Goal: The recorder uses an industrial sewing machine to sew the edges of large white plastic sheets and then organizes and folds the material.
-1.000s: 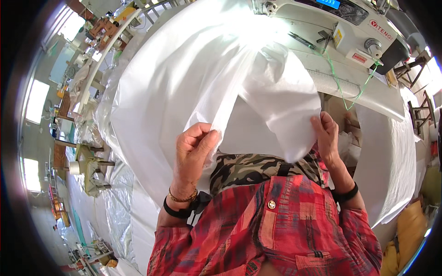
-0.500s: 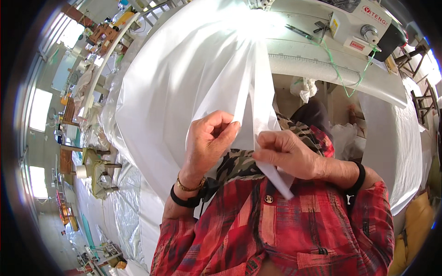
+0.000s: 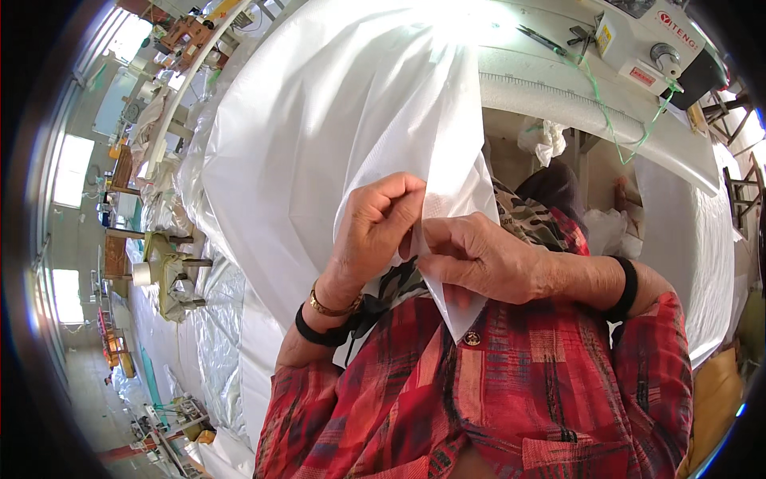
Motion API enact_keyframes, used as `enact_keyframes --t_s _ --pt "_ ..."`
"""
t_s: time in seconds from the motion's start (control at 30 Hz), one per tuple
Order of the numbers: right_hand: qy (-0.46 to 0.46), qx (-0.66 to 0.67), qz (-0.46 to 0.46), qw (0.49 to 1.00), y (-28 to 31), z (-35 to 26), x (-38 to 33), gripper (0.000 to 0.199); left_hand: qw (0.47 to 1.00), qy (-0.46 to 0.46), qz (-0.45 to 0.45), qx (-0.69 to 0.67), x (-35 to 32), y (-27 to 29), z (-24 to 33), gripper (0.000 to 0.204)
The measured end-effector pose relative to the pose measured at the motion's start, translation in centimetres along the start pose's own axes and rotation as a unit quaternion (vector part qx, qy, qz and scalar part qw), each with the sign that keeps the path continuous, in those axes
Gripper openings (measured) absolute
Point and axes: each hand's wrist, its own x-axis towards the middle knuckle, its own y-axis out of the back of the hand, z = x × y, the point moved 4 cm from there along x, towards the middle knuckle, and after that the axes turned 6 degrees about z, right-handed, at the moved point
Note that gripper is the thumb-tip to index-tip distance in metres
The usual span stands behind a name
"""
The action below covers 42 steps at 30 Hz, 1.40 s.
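Observation:
A large sheet of thin white fabric point(image 3: 303, 136) spreads from the bright far end of the table down toward my lap. My left hand point(image 3: 377, 227) pinches one of its edges between thumb and fingers. Close beside it, my right hand point(image 3: 483, 259) grips another edge of the same fabric, and the two hands nearly touch. Below the right hand a pointed, see-through corner of the fabric hangs against my red plaid shirt. The fingertips of both hands partly hide the edges they hold.
A white sewing machine point(image 3: 650, 44) stands at the far right with green thread point(image 3: 606, 120) trailing from it. A dark pen-like tool point(image 3: 542, 38) lies on the table near a printed ruler scale point(image 3: 550, 89). Plastic-covered material point(image 3: 219, 343) and a wooden stool point(image 3: 124, 255) are on the left.
My right hand has moved left, closer to my left hand. The two fabric edges have come together, and the hanging strip is now a pointed corner. The view has shifted slightly.

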Motion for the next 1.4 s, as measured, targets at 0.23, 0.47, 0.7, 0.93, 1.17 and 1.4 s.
enact_keyframes --t_s 0.23,0.47,0.7,0.93,1.17,1.4 --pt "0.217 -0.312 0.023 0.925 1.5 -0.6 1.2 0.019 0.999 0.033 0.003 -0.002 0.7 0.9 -0.2 0.016" --pt "0.170 -0.282 0.533 0.779 10.1 4.1 6.3 0.058 0.969 -0.069 0.077 0.223 3.2 7.4 6.0 0.008" --pt "0.303 -0.085 -0.013 0.949 -0.4 -1.8 22.9 0.040 0.879 -0.250 -0.068 0.400 4.6 3.7 13.1 0.009" --pt "0.333 -0.149 -0.012 0.931 -0.7 4.8 23.2 0.037 0.817 -0.272 -0.215 0.461 2.5 2.0 5.0 0.011" --pt "0.251 -0.493 -0.018 0.833 6.8 8.6 15.9 0.030 0.856 -0.225 -0.028 0.465 0.1 0.0 -7.0 0.008" --pt "0.217 -0.627 0.063 0.746 14.0 0.3 10.4 0.016 0.902 -0.190 0.082 0.380 -0.4 -0.9 -8.4 0.008"
